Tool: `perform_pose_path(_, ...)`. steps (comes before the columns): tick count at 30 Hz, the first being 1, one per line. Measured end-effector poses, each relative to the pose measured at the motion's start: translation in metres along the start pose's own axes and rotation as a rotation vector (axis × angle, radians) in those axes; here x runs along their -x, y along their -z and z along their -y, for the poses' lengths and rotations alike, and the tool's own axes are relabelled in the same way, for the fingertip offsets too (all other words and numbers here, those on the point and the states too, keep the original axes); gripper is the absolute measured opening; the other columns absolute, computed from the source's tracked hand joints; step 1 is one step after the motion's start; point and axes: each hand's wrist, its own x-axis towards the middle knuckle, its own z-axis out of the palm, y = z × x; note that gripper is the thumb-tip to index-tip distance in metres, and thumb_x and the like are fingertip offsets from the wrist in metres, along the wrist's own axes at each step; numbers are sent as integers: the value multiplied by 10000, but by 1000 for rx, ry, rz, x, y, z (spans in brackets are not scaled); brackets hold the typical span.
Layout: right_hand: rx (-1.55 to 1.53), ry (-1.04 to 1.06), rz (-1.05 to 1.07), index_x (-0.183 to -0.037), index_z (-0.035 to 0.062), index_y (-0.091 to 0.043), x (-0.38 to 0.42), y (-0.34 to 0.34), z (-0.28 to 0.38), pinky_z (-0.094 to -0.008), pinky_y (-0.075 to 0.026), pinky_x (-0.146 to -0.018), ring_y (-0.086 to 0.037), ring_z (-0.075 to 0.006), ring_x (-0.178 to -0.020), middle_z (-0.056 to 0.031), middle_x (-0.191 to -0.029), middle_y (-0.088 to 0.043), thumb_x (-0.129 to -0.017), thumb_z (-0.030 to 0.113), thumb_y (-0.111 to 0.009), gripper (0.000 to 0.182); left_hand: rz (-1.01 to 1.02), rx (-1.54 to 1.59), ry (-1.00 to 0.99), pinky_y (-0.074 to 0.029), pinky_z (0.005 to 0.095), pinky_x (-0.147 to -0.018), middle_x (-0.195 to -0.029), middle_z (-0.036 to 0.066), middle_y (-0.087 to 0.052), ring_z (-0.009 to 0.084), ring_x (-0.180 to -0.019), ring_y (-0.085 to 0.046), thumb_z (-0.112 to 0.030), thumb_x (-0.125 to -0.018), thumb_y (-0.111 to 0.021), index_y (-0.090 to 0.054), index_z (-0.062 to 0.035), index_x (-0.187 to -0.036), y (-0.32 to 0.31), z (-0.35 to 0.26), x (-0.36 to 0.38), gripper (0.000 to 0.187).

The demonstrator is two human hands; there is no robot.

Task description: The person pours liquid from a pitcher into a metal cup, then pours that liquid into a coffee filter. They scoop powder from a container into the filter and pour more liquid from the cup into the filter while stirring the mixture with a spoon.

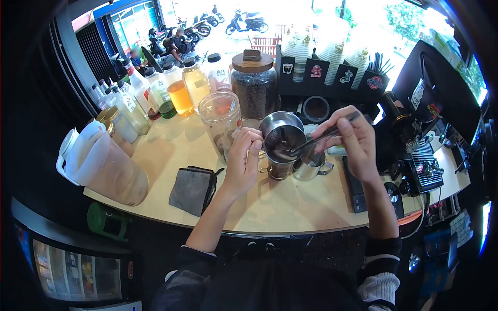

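Note:
My left hand (244, 160) grips a steel pitcher (282, 142) and tilts its mouth toward me above the wooden counter (290, 207). My right hand (350, 140) pinches the handle of a long spoon (311, 142), whose bowl rests inside the pitcher in a little pale residue. Just below and right of the pitcher stands a small steel cup with a handle (311, 167). A second steel vessel (280, 168) stands directly beneath the tilted pitcher.
A clear plastic jar (220, 119) and a coffee bean jar (253, 85) stand behind the pitcher. Syrup bottles (179, 93) line the back left, a lidded jug (101, 166) lies left, and a grey cloth (193, 189) sits near. Stacked cups (332, 54) and machine (420, 155) stand right.

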Motion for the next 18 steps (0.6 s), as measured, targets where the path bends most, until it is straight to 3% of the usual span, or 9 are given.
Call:
perform_pose_path(3,95,1,25,-1000,4,-477,0,1,-5,-229,-523,-635,-642,-139,-714,-164,-912,-639,-1001,183,-362,213,20,35,69,-392,307,-761,-855,103,-508,226,-799,-491,-84,-930,-456,-487,3,-835,1,-5,1,132)
perform_pose_path(5,-16,8,-37,-994,4,-478,-1,3,-1,-217,-510,-642,-638,-128,-714,-154,-914,-640,-1001,177,-360,210,18,28,58,-393,308,-761,-857,103,-508,226,-800,-490,-85,-931,-456,-486,3,-835,1,-3,2,133)
perform_pose_path(18,66,33,66,-999,7,-484,-1,0,6,-231,-515,-639,-628,-125,-703,-158,-877,-654,-991,148,-374,179,23,19,49,-395,311,-764,-863,100,-508,227,-805,-488,-94,-934,-460,-487,2,-837,3,-5,1,139)
